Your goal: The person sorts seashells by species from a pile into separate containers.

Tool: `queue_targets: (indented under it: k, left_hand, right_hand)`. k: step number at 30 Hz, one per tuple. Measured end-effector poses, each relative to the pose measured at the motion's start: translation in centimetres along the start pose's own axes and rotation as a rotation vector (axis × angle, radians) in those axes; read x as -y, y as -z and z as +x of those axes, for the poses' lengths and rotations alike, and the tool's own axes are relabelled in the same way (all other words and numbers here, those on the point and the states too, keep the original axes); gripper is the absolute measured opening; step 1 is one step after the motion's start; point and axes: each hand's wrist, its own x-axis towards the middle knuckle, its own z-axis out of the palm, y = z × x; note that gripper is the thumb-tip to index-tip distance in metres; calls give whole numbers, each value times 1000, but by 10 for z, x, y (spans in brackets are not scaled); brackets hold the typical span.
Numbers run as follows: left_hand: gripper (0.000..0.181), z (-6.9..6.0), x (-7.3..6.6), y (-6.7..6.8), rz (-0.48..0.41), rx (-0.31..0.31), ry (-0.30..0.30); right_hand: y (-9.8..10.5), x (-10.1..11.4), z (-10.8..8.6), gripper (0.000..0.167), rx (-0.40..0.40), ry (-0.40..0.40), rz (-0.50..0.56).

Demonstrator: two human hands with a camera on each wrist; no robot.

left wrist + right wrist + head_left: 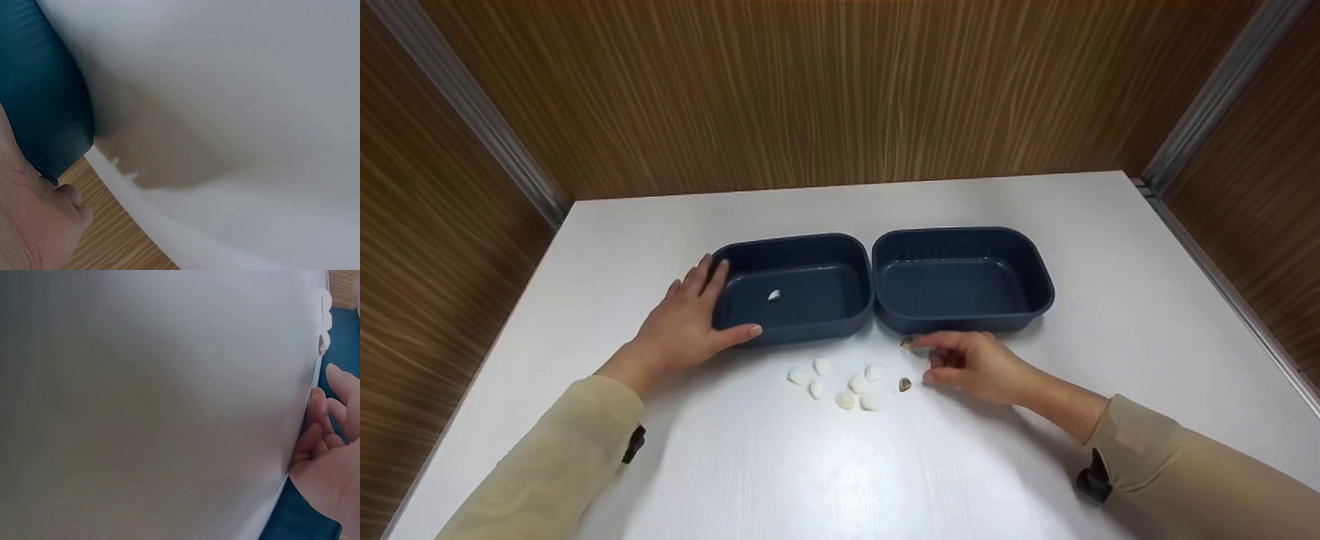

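Note:
My left hand (681,319) rests against the left end of the left dark blue bin (802,330), fingers spread over its left rim and thumb along the front wall. Inside that bin lies one small whitish shell (774,295). In front of the right bin (967,322), my right hand (979,367) touches a brownish shell (906,344) with its extended index fingertip, thumb held apart and the other fingers bent. Another brown shell (905,385) is just left of that thumb. Several white shells (856,384) lie scattered to the left. The right wrist view shows the right hand (332,444) at the edge.
The two bins stand side by side, nearly touching, on a white table (780,472). Wood-grain panels (855,90) enclose the back and both sides. Both forearms wear beige sleeves (547,457) with black straps near the wrists.

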Motion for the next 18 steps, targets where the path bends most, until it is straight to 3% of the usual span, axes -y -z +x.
queue_targets:
  k: [12, 18]
  left_hand:
    - [128, 0, 0, 1, -2, -4, 5]
    - [125, -2, 0, 1, -6, -5, -12]
  right_hand:
    - [-3, -3, 3, 39, -7, 34, -27]
    - [-4, -3, 3, 42, 6, 13, -31]
